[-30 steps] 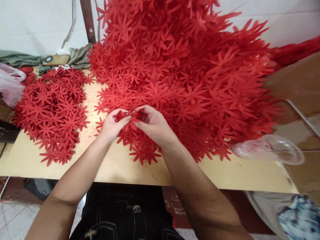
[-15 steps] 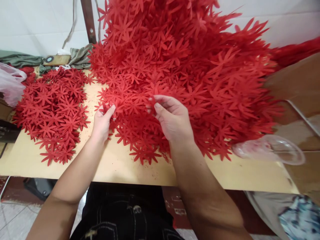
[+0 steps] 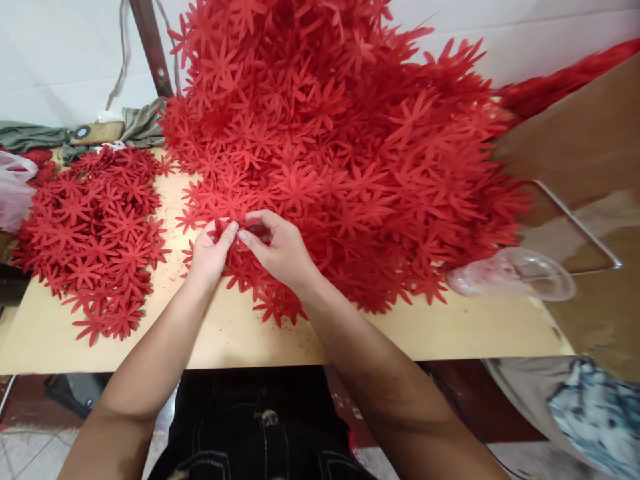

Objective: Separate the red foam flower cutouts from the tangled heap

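A big heap of red flower-shaped petal pieces [image 3: 340,173] covers the middle of the table [image 3: 250,343]. At its near left edge my left hand [image 3: 213,248] pinches a red petal piece [image 3: 218,228] between thumb and fingers. My right hand [image 3: 277,247] meets it from the right, thumb and forefinger closed close to the left thumb. Whether the right fingertips grip the same piece or another is hard to make out against the red heap. On the left lies a lower, darker pile of red petal pieces [image 3: 93,233].
A clear plastic cup [image 3: 510,275] lies on its side at the right, before cardboard [image 3: 575,153]. Behind the left pile are a green cloth [image 3: 145,123] and a tan device [image 3: 97,133]. A plastic bag [image 3: 15,190] hangs at the left edge.
My right hand has moved left from over the heap to meet my left hand. My left hand keeps its pinch. The view has shifted slightly right.
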`<state>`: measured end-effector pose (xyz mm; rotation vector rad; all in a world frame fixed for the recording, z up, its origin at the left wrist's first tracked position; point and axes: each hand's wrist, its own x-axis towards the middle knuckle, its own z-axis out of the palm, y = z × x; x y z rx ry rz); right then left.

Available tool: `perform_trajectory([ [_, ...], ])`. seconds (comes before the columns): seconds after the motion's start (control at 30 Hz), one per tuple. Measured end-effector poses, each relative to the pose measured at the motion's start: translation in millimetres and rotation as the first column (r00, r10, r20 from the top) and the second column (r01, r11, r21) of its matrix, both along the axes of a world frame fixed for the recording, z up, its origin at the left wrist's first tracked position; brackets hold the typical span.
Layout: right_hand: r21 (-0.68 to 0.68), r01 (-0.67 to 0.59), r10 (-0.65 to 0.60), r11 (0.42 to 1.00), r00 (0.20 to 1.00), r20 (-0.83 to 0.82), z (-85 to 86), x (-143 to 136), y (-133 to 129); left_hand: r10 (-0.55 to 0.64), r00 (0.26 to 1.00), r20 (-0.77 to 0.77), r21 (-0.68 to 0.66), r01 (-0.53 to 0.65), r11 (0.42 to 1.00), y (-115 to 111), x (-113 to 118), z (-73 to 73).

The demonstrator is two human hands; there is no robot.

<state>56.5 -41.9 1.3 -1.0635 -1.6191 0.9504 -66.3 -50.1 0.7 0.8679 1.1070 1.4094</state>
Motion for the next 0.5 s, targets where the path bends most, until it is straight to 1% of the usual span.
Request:
perform_trajectory([
  [0.1, -0.024, 0.089, -0.09, 0.996, 0.995, -0.049, -0.5, 4, 5, -0.091, 0.994, 0.057, -0.047, 0.094, 0.994, -4, 2, 0.9],
  [0.17, 0.012, 0.149, -0.148, 0.989, 0.987, -0.07, -0.7, 8, 8, -0.147, 0.985, 0.086, -0.015, 0.149, 0.989, -7, 3, 1.9],
  [0.23, 0.076, 0.22, -0.213, 0.973, 0.973, -0.085, -0.6, 12, 12, -0.192, 0.978, 0.087, -0.003, 0.193, 0.981, -7, 3, 2.7],
  [0.3, 0.16, 0.306, -0.296, 0.939, 0.952, -0.079, 0.8, 19, 16, -0.19, 0.98, 0.055, -0.026, 0.192, 0.981, -6, 1, 3.2],
  [0.37, 0.271, 0.372, -0.38, 0.888, 0.925, -0.023, 4.1, 27, 20, -0.155, 0.988, 0.001, -0.053, 0.155, 0.986, -4, -1, 3.5],
  [0.43, 0.39, 0.394, -0.455, 0.832, 0.887, 0.075, 9.4, 35, 21, -0.12, 0.992, -0.038, -0.063, 0.117, 0.991, -3, -1, 4.0],
  [0.5, 0.467, 0.377, -0.495, 0.8, 0.854, 0.159, 15.0, 39, 18, -0.119, 0.991, -0.066, -0.065, 0.115, 0.991, -2, -1, 4.5],
])
